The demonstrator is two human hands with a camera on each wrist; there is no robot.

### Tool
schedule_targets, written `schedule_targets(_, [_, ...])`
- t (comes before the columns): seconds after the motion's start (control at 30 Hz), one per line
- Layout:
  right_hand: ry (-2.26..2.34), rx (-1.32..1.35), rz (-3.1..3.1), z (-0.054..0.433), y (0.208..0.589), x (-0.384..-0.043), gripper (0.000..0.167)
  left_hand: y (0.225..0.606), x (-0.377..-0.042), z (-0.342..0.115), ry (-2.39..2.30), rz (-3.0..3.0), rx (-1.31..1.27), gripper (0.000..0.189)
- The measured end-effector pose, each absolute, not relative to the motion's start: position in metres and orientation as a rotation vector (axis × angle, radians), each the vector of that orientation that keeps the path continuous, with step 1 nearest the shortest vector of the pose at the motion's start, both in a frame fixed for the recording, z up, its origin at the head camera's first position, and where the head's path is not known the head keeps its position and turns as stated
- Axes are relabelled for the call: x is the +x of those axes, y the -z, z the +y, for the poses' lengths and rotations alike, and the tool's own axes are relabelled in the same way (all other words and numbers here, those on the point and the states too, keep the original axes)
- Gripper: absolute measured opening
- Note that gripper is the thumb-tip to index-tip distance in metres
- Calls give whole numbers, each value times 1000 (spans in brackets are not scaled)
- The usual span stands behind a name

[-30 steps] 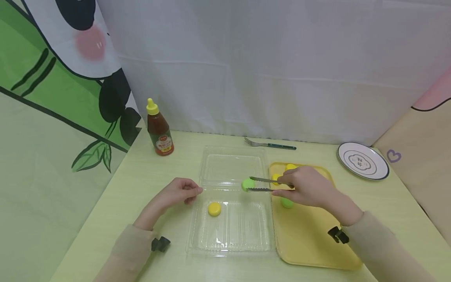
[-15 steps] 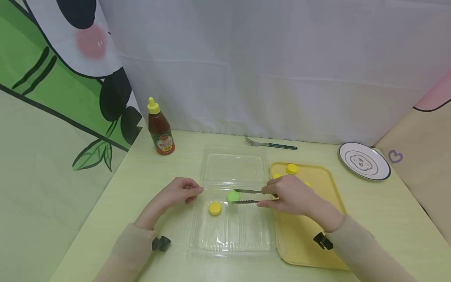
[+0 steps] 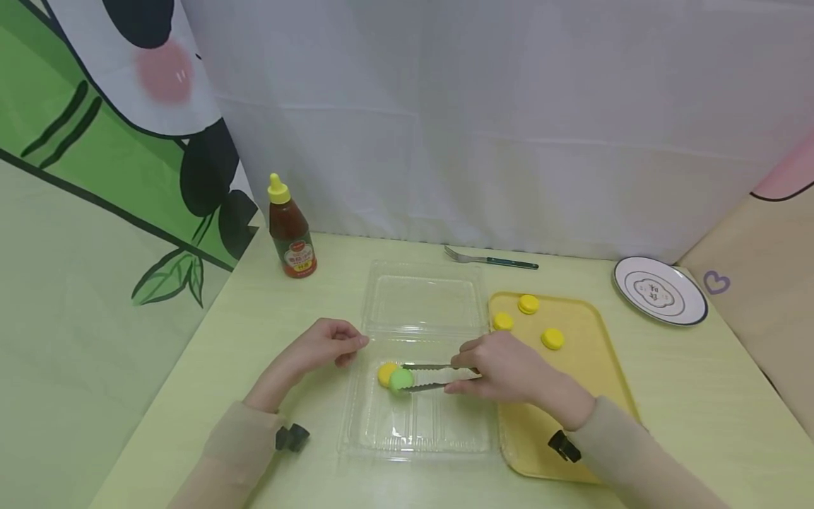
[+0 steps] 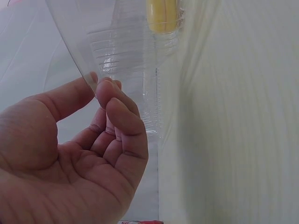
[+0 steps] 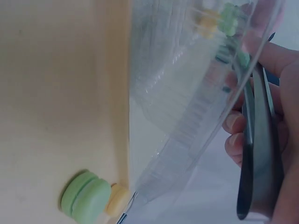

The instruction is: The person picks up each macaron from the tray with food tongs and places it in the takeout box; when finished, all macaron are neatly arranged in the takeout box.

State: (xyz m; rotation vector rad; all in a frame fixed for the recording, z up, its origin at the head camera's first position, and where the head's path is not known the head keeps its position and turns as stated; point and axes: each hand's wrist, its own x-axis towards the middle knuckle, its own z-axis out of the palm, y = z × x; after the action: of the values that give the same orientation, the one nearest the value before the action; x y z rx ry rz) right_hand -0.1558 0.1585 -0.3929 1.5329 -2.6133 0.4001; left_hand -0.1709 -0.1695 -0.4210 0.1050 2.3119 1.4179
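A green macaron (image 3: 400, 380) is sitting between the serrated tips of metal tongs (image 3: 432, 367), over the lower tray half of a clear plastic box (image 3: 464, 424). From above it is overlapping a yellow macaron (image 3: 384, 372) lying in that half; whether the two are touching, I cannot tell. The right hand (image 3: 502, 364) is holding the tongs, fingers and thumb wrapped about the arms, probably so that the tips are nipping the macaron by its sides without squashing it. The left hand (image 3: 327, 346) is pinching the box's left edge between thumb and fingertips, most likely to steady such light plastic. The lid half is lying folded back behind, seemingly to leave the compartment free from above.

Just right of the box, a yellow tray (image 3: 534, 431) is carrying three more yellow macarons (image 3: 552, 338) and, showing in the right wrist view, another green macaron (image 5: 86, 198); having it so near is presumably keeping the reach short.

Farther out on the surface (image 3: 324, 304), a fork (image 3: 509, 263) is lying behind the box, and a sauce bottle (image 3: 295, 240) is standing upright, its label bearing a red oval logo and characters too small to read surely. A white plate (image 3: 664, 293) is showing dark characters at its centre, also unclear.
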Motion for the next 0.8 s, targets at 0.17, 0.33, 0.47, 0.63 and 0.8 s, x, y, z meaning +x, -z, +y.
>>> schedule_targets(0.17, [-392,1583,-2600,153,397,-153,34,421,-171,-170,-1425,2307,112,28])
schedule_targets(0.33, [-373,1618,-2598,148,402,-150,33,422,-171,-170,-1422,2311,110,27])
schedule_targets(0.47, [-347,1621,-2623,145,405,-149,36,423,-171,-170,-1421,2314,114,27])
schedule_targets(0.63, [-357,1634,-2652,141,408,-146,37,423,-171,-170,-1421,2320,130,27])
schedule_targets(0.8, [-355,1623,-2659,139,409,-144,36,423,-170,-170,-1422,2323,132,27])
